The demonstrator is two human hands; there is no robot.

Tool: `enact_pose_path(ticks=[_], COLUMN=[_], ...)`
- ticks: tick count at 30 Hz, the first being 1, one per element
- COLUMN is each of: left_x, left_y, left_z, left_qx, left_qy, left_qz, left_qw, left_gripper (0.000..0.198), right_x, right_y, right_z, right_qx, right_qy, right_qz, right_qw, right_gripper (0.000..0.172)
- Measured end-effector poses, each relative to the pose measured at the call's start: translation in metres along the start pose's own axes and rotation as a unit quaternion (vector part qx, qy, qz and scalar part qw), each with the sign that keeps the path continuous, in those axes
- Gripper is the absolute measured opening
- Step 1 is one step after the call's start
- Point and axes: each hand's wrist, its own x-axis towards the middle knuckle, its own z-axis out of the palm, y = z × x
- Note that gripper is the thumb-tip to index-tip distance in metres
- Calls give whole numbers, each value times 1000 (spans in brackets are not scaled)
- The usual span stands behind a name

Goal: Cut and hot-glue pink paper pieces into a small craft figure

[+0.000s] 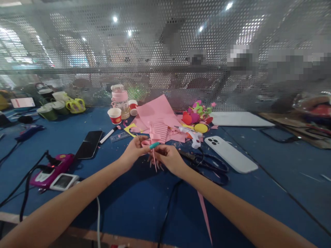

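Both hands are close together at the middle of the table, in front of a pile of pink paper. My left hand (pixel 133 151) pinches a curled pink paper strip (pixel 145 143). A teal tip, which looks like a long thumbnail, sticks out from its thumb. My right hand (pixel 172 157) is closed at the same paper, and a thin end of the strip hangs down between the hands. The fingers partly hide the paper. Just behind them lies a pink paper piece with dark lines (pixel 160 132). Scissors (pixel 209 164) with dark handles lie beside my right wrist.
A white glue gun (pixel 192 136), a white phone (pixel 231 154) and colourful paper shapes (pixel 198 113) lie to the right. On the left are a black phone (pixel 89 144), a purple power strip (pixel 53 171) with cables, paper cups (pixel 114 116) and a bottle (pixel 120 101). A perforated metal screen (pixel 155 65) stands behind.
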Motion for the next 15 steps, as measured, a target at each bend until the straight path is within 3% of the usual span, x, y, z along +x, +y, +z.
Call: enact_pose_path(ticks=[2,4,10,15], left_x=[0,0,-1,0], left_y=[-2,-3,-6,-7], left_z=[1,1,2,1], left_qx=[-32,-46,-49,-68], left_qy=[-45,-51,9,37], left_qz=[-9,-7,3,0], left_qw=[998,998,999,997], left_gripper=[45,42,41,40], right_x=[0,1,5,1], right_y=[-1,-1,4,4], right_z=[2,3,4,7], right_qx=[-4,-6,-17,1], right_qy=[-1,-3,-9,-8], right_qz=[8,14,36,6], right_qw=[1000,1000,999,1000], right_gripper=[32,33,34,31])
